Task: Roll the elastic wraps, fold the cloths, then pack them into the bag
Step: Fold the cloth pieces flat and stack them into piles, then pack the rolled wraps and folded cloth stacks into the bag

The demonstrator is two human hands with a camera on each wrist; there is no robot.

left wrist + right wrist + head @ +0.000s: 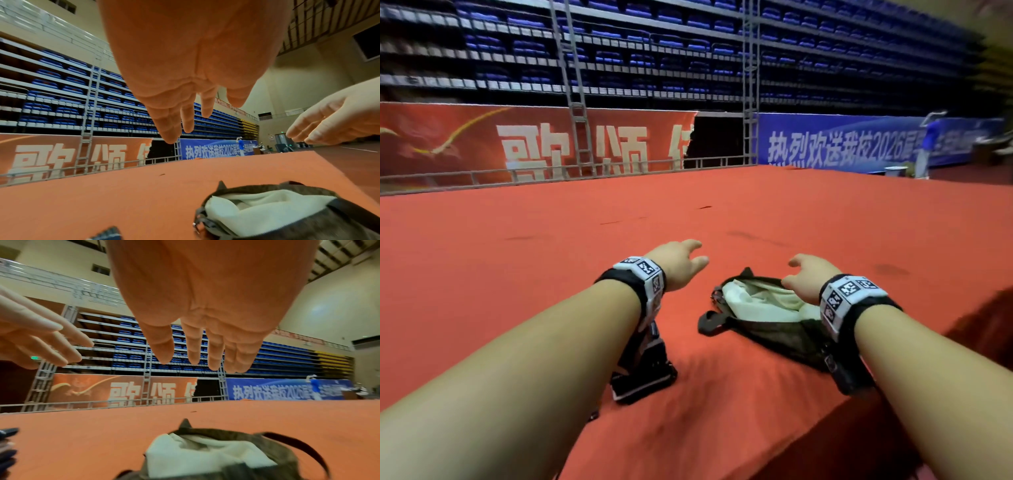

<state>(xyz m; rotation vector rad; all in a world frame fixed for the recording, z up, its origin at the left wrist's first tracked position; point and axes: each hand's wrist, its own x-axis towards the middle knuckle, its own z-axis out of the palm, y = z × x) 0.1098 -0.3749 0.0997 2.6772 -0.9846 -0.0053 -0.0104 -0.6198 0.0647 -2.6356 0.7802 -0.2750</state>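
A dark mesh bag (pixel 774 334) lies on the red carpeted platform (pixel 585 240), its mouth open and a pale greenish-white cloth (pixel 763 299) showing inside. The same bag (pixel 308 227) and cloth (pixel 257 209) fill the bottom right of the left wrist view, and the bag (pixel 277 449) with the cloth (pixel 195 456) sits low in the right wrist view. My left hand (pixel 681 262) hovers left of the bag, fingers straight and empty. My right hand (pixel 808 275) hangs just above the bag's far right rim, fingers spread, holding nothing. No elastic wraps are visible.
The platform's near edge (pixel 825 421) drops off at the lower right. A metal truss railing (pixel 571 168) and banners (pixel 534 144) border the far side, with blue stadium seats (pixel 688 51) behind. A person in blue (pixel 928 144) stands far right.
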